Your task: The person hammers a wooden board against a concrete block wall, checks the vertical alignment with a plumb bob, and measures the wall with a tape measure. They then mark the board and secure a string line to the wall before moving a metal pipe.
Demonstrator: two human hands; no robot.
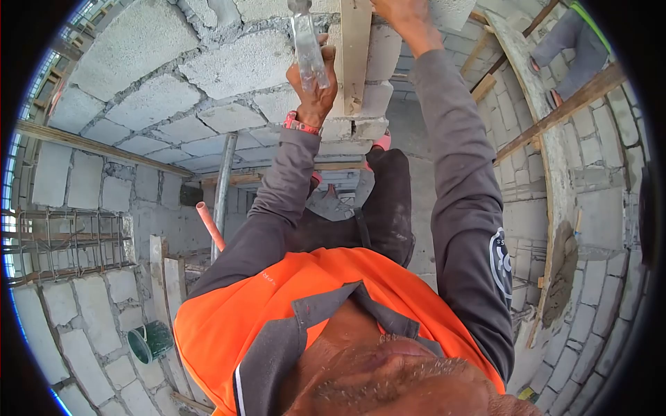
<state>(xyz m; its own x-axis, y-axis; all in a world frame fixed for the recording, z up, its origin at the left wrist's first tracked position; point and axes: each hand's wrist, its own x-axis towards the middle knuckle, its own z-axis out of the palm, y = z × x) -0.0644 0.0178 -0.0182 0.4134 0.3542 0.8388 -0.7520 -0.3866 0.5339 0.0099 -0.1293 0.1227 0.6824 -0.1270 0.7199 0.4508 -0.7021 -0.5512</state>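
Observation:
My left hand [312,89], with a red band at the wrist, is closed around a shiny, pale grey tool [306,52] whose darker end reaches the top edge of the view. Just right of it, an upright wooden board [355,55] lies against the grey block wall [236,62]. My right hand [406,21] is at the top edge, close to the upper part of that board. Its fingers are mostly cut off by the frame, so any grip is hidden.
A metal pole [223,184] and an orange-pink pipe [209,225] stand left of my body. Steel rebar [69,239] and a green bucket [150,342] are farther left. Wooden planks [551,180] cross the right side, with another person's legs [572,52] at upper right.

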